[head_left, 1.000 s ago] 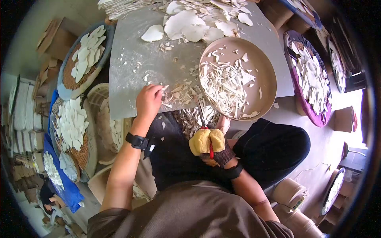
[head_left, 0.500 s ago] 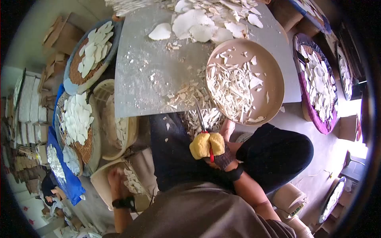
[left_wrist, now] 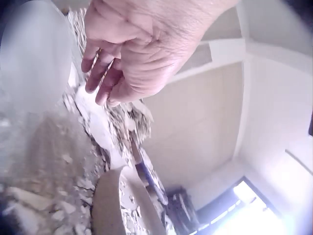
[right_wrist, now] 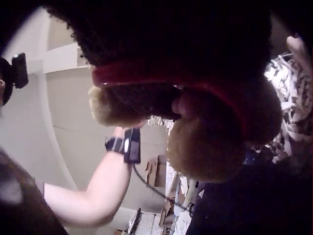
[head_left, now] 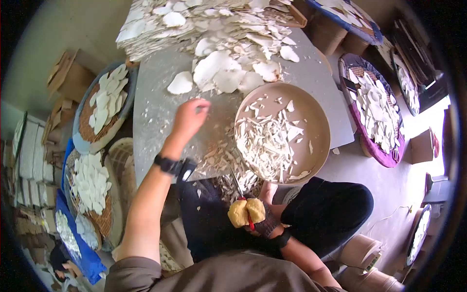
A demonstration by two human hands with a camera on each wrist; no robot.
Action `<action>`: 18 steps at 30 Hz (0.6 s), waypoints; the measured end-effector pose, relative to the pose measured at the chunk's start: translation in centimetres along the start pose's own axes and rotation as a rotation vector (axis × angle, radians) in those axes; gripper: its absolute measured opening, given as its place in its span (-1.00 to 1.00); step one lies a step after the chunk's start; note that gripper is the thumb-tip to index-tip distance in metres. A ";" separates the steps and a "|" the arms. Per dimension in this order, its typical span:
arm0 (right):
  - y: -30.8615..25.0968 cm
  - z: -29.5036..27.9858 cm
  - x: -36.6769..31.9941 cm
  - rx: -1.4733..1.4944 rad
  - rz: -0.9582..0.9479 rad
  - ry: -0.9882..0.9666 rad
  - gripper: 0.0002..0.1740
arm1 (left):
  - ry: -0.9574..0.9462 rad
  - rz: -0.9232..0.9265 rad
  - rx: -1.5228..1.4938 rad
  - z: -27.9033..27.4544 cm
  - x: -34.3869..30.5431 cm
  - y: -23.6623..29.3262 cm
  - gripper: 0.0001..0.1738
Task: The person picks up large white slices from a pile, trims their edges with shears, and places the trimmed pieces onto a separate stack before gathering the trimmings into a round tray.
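Note:
My bare left hand (head_left: 189,118) hovers over the grey table near a loose white flat piece (head_left: 180,83). In the left wrist view its fingers (left_wrist: 100,73) hang loosely curled with nothing between them. My right hand (head_left: 266,225), in a dark knitted glove, grips red-handled scissors (head_left: 235,181) above my lap. Yellow foam padding (head_left: 238,214) wraps the handles, and the blades point toward the table edge. Part of the right hand is hidden beneath the foam. Beside the blades stands a round tan tray (head_left: 318,131) holding many white cut strips (head_left: 267,148).
Stacked white flat pieces (head_left: 160,34) cover the back of the table (head_left: 155,97). Cut scraps (head_left: 216,158) lie along its front edge. Baskets of white pieces stand left (head_left: 90,182) and right (head_left: 377,109). A bin (head_left: 360,250) sits at the lower right.
My left hand went from the table's front edge, with a small piece at its fingertips, down to the box at the left, then back up over the table. The right hand keeps gripping the scissors.

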State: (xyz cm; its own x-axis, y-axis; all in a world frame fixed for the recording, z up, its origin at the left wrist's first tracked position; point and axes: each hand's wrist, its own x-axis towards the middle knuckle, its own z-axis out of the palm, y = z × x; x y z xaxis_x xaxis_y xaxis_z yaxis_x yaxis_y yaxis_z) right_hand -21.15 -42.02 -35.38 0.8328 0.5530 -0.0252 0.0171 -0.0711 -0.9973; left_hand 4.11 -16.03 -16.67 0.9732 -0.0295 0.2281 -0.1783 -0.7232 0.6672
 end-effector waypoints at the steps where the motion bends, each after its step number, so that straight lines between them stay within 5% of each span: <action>1: -2.6 -0.8 0.5 0.087 0.061 -0.003 -0.65 | -0.062 0.022 0.065 2.1 2.6 0.3 -0.76; 3: -6.2 -1.9 1.4 0.266 0.189 -0.016 -0.58 | 0.061 0.296 0.277 6.3 6.3 -0.3 -0.54; 6: -6.4 -2.2 2.3 0.691 0.114 -0.054 -0.56 | 0.025 0.253 0.507 8.9 8.4 0.0 -0.52; 10: -6.8 -1.3 2.2 1.213 0.015 -0.117 -0.51 | 0.237 0.235 0.172 7.6 8.2 0.1 -0.79; 11: -6.9 -1.1 2.1 1.294 0.002 -0.138 -0.49 | 0.346 0.169 0.060 6.7 7.4 0.3 -0.91; 13: -7.3 -1.3 2.9 1.314 0.010 -0.187 -0.43 | 0.227 -0.114 -0.361 4.3 5.1 -0.3 -0.87; 18: -5.7 -0.2 1.4 0.707 0.235 0.146 -0.66 | 0.103 -0.599 -1.131 0.1 -5.4 2.0 -0.73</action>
State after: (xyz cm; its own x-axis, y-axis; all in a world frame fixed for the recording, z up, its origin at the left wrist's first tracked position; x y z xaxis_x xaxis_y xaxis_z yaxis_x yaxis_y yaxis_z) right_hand -20.00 -40.98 -29.74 0.8365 0.4698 -0.2821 -0.4876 0.4032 -0.7744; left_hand -1.46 -17.37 -16.64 0.9372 0.1856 -0.2954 0.2082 0.3819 0.9004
